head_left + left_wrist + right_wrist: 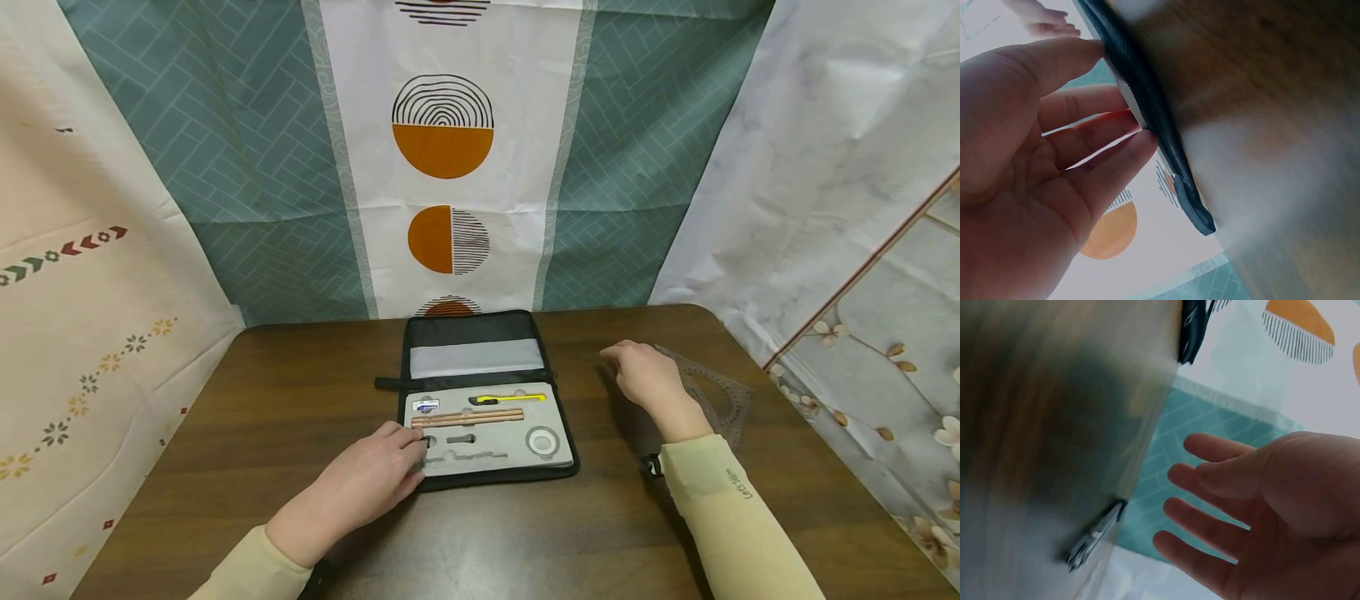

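A black zip case (498, 477) lies unfolded on the table, with a pale moulded tray (517, 454) in its near half. Against its left edge rests my left hand (367, 475), fingers over the tray and thumb at the zipped rim. Just by those fingertips, a small dark item is mostly hidden. The tray holds an eraser (426, 406), a yellow utility knife (506, 399), two wooden pencils (467, 419), a small grey piece (461, 439) and a white tape ring (542, 442). Over the table's right side hovers my right hand (651, 379), fingers loosely bent and holding nothing.
A clear plastic set square (720, 400) lies beside and partly behind my right forearm. In the right wrist view, a slim black-and-silver tool (1094, 537) is on the table. Cloth hangings (630, 167) rise right behind the table's far edge.
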A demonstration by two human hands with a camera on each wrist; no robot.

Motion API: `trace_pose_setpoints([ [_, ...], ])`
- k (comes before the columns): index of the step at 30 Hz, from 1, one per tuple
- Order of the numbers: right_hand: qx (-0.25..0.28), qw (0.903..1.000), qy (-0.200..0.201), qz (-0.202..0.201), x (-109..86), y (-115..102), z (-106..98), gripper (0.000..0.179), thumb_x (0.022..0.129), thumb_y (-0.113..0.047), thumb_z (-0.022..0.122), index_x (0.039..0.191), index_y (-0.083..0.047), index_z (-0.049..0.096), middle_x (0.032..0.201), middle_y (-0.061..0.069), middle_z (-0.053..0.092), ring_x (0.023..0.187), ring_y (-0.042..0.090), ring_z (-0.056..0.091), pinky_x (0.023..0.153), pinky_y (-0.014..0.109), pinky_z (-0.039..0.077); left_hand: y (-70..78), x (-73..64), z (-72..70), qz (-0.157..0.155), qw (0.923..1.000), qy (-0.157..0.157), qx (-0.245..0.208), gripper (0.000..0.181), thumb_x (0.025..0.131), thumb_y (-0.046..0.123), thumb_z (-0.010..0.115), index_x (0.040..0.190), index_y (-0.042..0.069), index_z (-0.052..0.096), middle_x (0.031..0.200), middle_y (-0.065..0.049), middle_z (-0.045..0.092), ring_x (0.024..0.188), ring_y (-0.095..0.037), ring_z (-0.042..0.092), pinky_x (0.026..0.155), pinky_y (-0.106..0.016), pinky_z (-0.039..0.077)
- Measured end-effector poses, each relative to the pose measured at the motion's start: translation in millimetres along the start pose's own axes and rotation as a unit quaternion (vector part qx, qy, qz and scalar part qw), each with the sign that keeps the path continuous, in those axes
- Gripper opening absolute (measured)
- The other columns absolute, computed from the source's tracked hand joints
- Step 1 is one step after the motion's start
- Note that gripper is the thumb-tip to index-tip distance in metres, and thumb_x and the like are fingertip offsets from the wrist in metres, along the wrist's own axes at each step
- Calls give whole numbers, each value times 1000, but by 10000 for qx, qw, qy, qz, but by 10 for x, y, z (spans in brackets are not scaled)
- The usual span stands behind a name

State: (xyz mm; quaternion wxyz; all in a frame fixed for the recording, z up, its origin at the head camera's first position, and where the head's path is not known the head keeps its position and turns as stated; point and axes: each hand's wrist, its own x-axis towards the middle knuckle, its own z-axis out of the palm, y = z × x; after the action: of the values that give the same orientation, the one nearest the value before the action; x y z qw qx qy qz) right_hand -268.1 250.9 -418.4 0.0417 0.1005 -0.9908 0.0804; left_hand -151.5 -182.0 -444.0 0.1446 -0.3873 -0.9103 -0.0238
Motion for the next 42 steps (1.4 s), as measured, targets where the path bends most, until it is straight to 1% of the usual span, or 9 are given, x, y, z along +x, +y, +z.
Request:
trace_pose_setpoints([
  [6,-37,9995,-328,-27,-28,152,5,56,96,13,52,143,-7,73,152,22,63,138,56,56,94,67,57,10,-3,-9,-3,10000,10,0,25,91,21,92,108,7,80,116,-10,76,102,-27,68,84,-37,64],
  [12,-86,9974,-712,-74,-29,224,8,60,95,14,49,145,-8,72,158,25,56,142,58,52,77,49,54,-1,1,-11,-14,10000,-17,-29,25,92,21,92,108,8,79,117,-10,76,102,-27,68,84,-38,64],
  [16,-111,9962,-865,-34,-36,228,-3,57,96,14,51,145,-8,72,161,28,52,141,57,53,73,43,49,-2,2,-20,-42,10000,-45,-48,25,92,22,92,109,8,80,118,-10,76,103,-27,68,84,-38,64],
  [20,-38,9951,-984,96,-48,232,-25,56,97,14,51,143,-8,73,162,31,50,127,47,64,67,40,45,0,8,-23,-52,10000,-57,-63,26,92,22,92,110,8,80,119,-11,76,104,-27,68,84,-38,64],
  [22,3,9944,-1041,163,-47,231,-32,55,97,14,51,143,-8,74,161,31,51,113,39,66,66,40,44,2,7,-25,-46,10000,-45,-62,26,92,22,92,110,8,79,120,-11,76,104,-28,69,84,-38,64],
  [29,224,9924,-1163,320,-26,232,-34,55,99,13,48,145,-6,72,157,33,55,71,24,52,59,35,38,16,-11,-42,-49,10000,16,-20,26,93,21,91,110,6,79,120,-12,77,104,-27,69,85,-38,64],
  [32,263,9922,-1175,316,-22,238,-26,55,99,14,46,145,-4,72,158,34,52,62,21,52,56,32,37,16,-10,-40,-46,10000,19,-16,26,93,21,91,110,6,79,120,-11,77,104,-27,69,85,-38,64],
  [36,178,9932,-1120,273,-19,243,-27,55,99,14,45,142,-4,73,154,33,56,74,25,59,58,34,41,15,-8,-35,-45,10000,21,-26,26,93,21,92,110,7,79,119,-11,76,104,-27,69,85,-38,64],
  [42,135,9963,-850,74,-10,240,-29,52,91,17,51,133,0,76,136,29,71,109,43,70,84,49,55,6,-5,-23,-35,10000,0,-49,26,92,22,92,109,7,79,118,-11,76,103,-27,68,83,-38,64],
])
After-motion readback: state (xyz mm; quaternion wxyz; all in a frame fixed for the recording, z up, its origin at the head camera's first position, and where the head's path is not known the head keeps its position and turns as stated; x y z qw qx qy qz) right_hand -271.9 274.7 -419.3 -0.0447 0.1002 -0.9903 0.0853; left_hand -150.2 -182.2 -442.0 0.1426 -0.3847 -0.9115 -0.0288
